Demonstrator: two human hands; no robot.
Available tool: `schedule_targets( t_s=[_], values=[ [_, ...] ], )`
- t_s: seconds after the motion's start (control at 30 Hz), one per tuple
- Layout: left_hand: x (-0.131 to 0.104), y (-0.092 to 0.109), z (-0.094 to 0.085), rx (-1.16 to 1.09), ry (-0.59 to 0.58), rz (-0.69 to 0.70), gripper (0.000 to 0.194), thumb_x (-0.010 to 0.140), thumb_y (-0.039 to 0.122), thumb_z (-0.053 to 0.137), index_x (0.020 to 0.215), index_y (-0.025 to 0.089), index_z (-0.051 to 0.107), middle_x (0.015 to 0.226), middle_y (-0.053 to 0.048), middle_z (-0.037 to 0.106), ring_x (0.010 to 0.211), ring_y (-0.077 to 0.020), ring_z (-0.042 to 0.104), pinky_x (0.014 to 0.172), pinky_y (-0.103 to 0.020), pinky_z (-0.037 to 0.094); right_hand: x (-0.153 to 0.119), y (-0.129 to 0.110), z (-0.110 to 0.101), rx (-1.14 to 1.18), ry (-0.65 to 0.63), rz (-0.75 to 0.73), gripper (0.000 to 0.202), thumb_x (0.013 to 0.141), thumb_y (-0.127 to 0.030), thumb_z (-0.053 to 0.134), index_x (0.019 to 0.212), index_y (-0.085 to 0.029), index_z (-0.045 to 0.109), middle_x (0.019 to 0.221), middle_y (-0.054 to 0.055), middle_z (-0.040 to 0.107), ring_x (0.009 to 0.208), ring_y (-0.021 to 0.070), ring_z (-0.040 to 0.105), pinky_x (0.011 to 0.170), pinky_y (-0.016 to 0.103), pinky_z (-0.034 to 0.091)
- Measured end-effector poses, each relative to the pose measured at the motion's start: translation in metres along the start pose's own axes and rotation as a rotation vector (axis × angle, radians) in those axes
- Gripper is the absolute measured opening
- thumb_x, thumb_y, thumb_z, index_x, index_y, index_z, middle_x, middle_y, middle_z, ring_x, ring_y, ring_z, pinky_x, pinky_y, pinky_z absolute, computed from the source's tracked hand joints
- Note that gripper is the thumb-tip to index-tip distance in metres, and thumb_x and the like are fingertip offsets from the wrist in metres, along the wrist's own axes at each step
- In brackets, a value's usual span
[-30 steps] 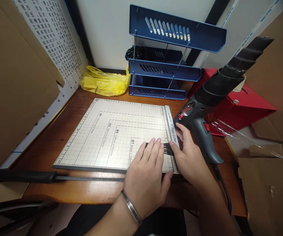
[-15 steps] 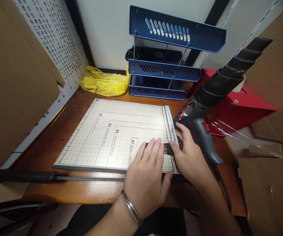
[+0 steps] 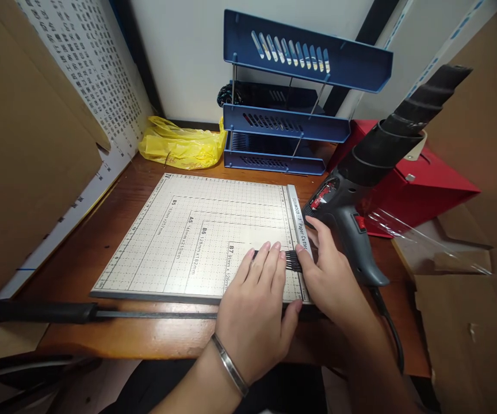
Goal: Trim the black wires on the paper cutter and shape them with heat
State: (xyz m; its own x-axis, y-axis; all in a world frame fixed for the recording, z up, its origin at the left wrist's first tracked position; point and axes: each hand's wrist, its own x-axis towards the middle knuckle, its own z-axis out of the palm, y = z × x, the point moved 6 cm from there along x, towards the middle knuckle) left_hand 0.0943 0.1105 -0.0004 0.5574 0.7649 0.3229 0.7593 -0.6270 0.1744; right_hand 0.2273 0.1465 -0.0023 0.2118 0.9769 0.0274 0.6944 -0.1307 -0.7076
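A bundle of thin black strands (image 3: 293, 261) lies on the gridded board of a paper cutter (image 3: 214, 230), near its right edge. My left hand (image 3: 255, 310), with a metal bracelet at the wrist, rests flat over the strands' left part, fingers stretched out side by side. At the board's metal strip (image 3: 297, 215), my right hand (image 3: 328, 270) has its thumb by the strands' right end and its fingers bent over the strip's edge. What those fingers grip is hidden. Along the table's front edge lies the cutter's arm with a black handle (image 3: 58, 311).
Right of my right hand stands a dark heat gun (image 3: 352, 230), its cable running down. Behind it is a red box (image 3: 429, 201). Blue stacked trays (image 3: 287, 121) and a yellow plastic bag (image 3: 183, 146) stand at the back. Cardboard (image 3: 464, 339) lies at the right.
The whole view has shifted slightly, so things appear a little further left. Both hands keep their places on the cutter and the strands.
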Motion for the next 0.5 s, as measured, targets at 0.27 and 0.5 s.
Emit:
schedule_targets(
  t_s=[0.27, 0.5],
  values=[
    [-0.0003, -0.0013, 0.0019, -0.012, -0.030, -0.006, 0.061, 0.099, 0.042, 0.033, 0.149, 0.006, 0.038, 0.156, -0.014, 0.034, 0.146, -0.0280, 0.029, 0.120, -0.046, 0.029, -0.0049, -0.0016, 0.0034, -0.030, -0.030, -0.027, 0.054, 0.096, -0.039, 0.045, 0.147, -0.030, 0.031, 0.142, 0.008, 0.051, 0.129, 0.0286, 0.050, 0.105, 0.051, 0.040],
    [-0.0009, -0.0001, 0.0009, -0.014, -0.016, -0.004, 0.061, 0.099, 0.042, 0.034, 0.148, 0.006, 0.038, 0.156, -0.015, 0.034, 0.146, -0.0287, 0.029, 0.120, -0.046, 0.029, -0.0050, -0.0006, 0.0013, 0.013, -0.053, -0.041, 0.054, 0.096, -0.038, 0.045, 0.148, -0.031, 0.029, 0.146, 0.007, 0.048, 0.132, 0.0262, 0.047, 0.109, 0.050, 0.037]
  ],
)
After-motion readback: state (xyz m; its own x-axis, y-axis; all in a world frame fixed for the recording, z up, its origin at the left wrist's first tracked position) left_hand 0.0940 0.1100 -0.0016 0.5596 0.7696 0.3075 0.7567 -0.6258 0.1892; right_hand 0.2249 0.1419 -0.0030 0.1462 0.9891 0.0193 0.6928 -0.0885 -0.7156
